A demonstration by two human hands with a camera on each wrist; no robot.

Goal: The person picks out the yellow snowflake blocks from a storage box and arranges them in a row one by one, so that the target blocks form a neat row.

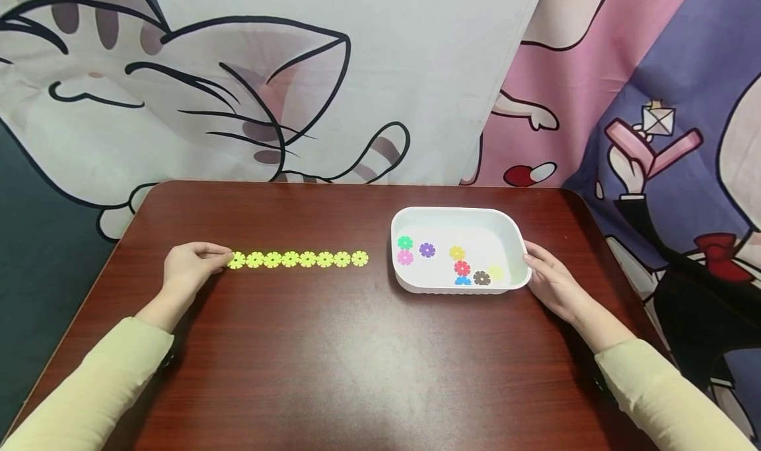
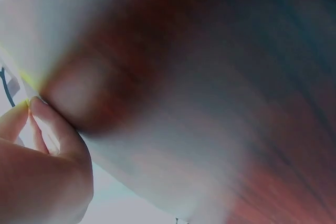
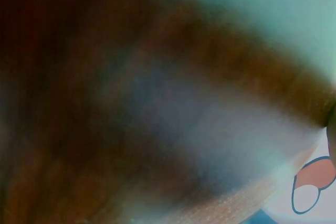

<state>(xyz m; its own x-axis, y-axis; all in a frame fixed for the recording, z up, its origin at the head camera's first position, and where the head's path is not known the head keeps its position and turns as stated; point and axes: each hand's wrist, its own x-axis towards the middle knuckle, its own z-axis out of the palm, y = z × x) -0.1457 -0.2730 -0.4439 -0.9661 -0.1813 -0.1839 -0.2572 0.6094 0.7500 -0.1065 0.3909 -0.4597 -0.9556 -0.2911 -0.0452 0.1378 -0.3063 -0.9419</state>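
My left hand (image 1: 189, 266) pinches the left end of a straight row of several yellow-green flower-shaped discs (image 1: 307, 259), joined edge to edge. In the left wrist view, the thumb and finger (image 2: 60, 129) meet at a blurred yellow edge. A white plastic tray (image 1: 493, 230) stands to the right of the row. My right hand (image 1: 553, 282) holds the tray's right rim, thumb over the edge. Inside lie loose discs, among them a green disc (image 1: 405, 242), a purple disc (image 1: 427, 250), a red disc (image 1: 462, 268) and a brown disc (image 1: 482, 278). The right wrist view is mostly blurred.
Both things are on a dark brown wooden table (image 1: 333, 358). Behind its far edge hangs a cloth with cartoon figures (image 1: 428, 74). A short gap of tabletop separates the row's right end from the tray.
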